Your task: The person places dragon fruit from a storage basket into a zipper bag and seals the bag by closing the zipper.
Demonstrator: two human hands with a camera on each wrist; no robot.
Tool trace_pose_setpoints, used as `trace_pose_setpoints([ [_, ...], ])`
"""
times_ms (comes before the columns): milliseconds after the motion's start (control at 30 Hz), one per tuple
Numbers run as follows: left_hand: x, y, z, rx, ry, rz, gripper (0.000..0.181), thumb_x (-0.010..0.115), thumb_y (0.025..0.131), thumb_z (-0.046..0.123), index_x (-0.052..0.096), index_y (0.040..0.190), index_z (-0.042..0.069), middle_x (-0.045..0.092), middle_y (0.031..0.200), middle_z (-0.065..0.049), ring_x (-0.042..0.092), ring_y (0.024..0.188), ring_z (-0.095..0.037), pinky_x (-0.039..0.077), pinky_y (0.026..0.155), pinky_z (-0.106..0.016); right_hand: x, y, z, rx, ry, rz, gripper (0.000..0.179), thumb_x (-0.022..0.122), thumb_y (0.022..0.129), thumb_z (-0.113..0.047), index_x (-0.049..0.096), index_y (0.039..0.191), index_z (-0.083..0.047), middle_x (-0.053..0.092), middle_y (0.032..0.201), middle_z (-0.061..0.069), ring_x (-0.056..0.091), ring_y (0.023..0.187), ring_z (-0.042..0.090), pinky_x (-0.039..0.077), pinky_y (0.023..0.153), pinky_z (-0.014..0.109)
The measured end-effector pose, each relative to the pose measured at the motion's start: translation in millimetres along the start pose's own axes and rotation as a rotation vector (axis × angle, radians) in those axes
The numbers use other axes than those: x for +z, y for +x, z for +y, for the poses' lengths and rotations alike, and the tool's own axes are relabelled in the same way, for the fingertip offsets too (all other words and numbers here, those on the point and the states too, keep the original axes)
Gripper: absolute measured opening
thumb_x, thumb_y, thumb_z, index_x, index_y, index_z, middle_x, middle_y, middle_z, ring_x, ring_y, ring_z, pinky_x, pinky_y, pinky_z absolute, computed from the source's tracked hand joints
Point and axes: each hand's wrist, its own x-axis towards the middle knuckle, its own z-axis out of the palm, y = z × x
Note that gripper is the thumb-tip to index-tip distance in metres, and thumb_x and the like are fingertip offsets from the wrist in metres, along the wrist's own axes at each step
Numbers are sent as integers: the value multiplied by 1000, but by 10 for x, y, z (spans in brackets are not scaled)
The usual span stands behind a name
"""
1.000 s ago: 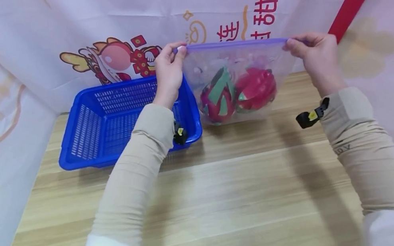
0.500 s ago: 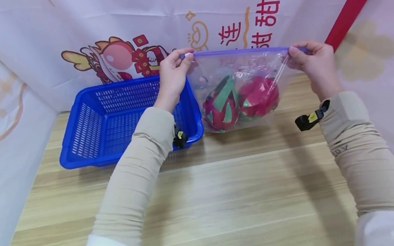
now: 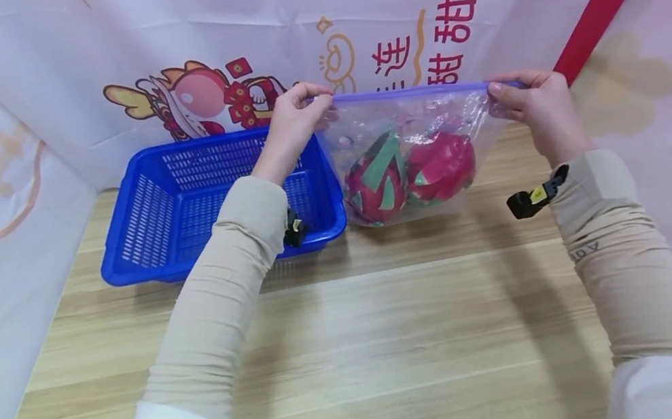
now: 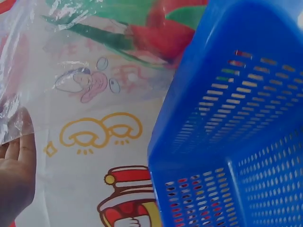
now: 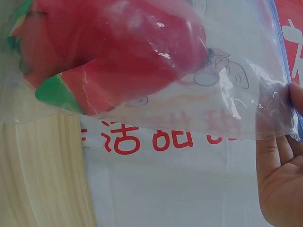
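A clear zip bag (image 3: 363, 116) with a purple zip strip hangs between both hands, just right of the basket. Inside it two dragon fruits sit side by side: one with broad green scales (image 3: 375, 181) on the left, a redder one (image 3: 442, 165) on the right. My left hand (image 3: 296, 123) pinches the strip's left end between thumb and fingers. At the right end, my right hand (image 3: 540, 103) pinches the other corner. The right wrist view shows the redder dragon fruit (image 5: 137, 52) through the plastic, and part of the right hand (image 5: 279, 179) at the bag's edge.
A blue perforated basket (image 3: 161, 274) stands on the wooden table (image 3: 387, 341) at the left, partly under my left forearm. A printed white cloth (image 3: 295, 50) hangs behind. More cloth covers the left and right sides.
Over the last second the bag has come down a little and its front has turned into clearer view. Both hands keep their pinch on its ends. The basket has not moved.
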Motion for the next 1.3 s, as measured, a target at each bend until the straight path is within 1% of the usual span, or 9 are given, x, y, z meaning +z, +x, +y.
trace_pose_setpoints([
  [200, 33, 33, 55, 11, 194, -109, 38, 67, 89, 32, 64, 124, 19, 60, 130, 1, 61, 106, -15, 47, 96, -29, -2, 18, 16, -7, -13, -19, 27, 78, 78, -20, 74, 102, -9, 72, 90, -3, 68, 75, 10, 56, 68, 16],
  [433, 21, 74, 68, 23, 228, -73, 28, 62, 93, 25, 69, 115, 9, 68, 117, -5, 63, 96, -11, 51, 92, -26, -32, 71, -9, -2, -68, -105, 19, 72, 84, -22, 74, 100, -11, 73, 87, -4, 67, 76, 8, 55, 69, 16],
  [533, 20, 74, 54, 6, 195, -67, 28, 60, 94, 23, 68, 116, 7, 69, 114, -10, 67, 94, -12, 54, 89, -26, -40, 92, -76, 33, -246, -137, 41, 63, 88, -43, 68, 117, -14, 71, 97, -8, 67, 85, 4, 51, 91, 19],
  [633, 23, 68, 49, -15, 163, -59, 29, 60, 94, 22, 68, 117, 6, 70, 113, -13, 71, 92, -14, 55, 88, -27, -9, 112, -170, 51, -480, -120, 66, 43, 87, -66, 58, 132, -20, 66, 121, -6, 62, 110, 8, 34, 115, 34],
  [767, 21, 68, 54, -22, 157, -57, 28, 60, 94, 22, 68, 117, 6, 70, 113, -14, 71, 92, -14, 55, 88, -28, 122, 134, -309, 29, -725, -96, 77, 23, 86, -75, 55, 134, -24, 53, 142, 0, 41, 138, 24, 15, 120, 55],
  [833, 17, 70, 58, -25, 165, -62, 28, 60, 94, 22, 68, 117, 7, 70, 113, -14, 71, 92, -14, 55, 89, -28, 231, 133, -383, 13, -820, -102, 78, 20, 87, -75, 54, 135, -24, 51, 144, 3, 33, 143, 27, 14, 118, 58],
  [1000, -8, 80, 67, -37, 180, -76, 29, 60, 94, 21, 67, 119, 7, 69, 118, -12, 70, 96, -15, 53, 91, -28, 620, 98, -495, -106, -973, -203, 69, 28, 94, -65, 52, 136, -15, 52, 141, 12, 40, 136, 29, 30, 112, 56],
  [1167, -31, 93, 70, -40, 168, -92, 31, 59, 94, 19, 65, 121, 4, 66, 123, -11, 66, 93, -10, 54, 88, -27, 999, 78, -466, -225, -1040, -365, 50, 45, 98, -45, 56, 132, -10, 60, 129, 15, 55, 115, 27, 42, 101, 46],
  [1300, -44, 92, 82, -54, 148, -110, 31, 58, 95, 17, 65, 122, 4, 65, 124, -12, 65, 95, -10, 54, 88, -26, 1201, 97, -432, -238, -1058, -486, 45, 55, 97, -23, 49, 138, -6, 56, 136, 18, 53, 125, 31, 41, 108, 46],
])
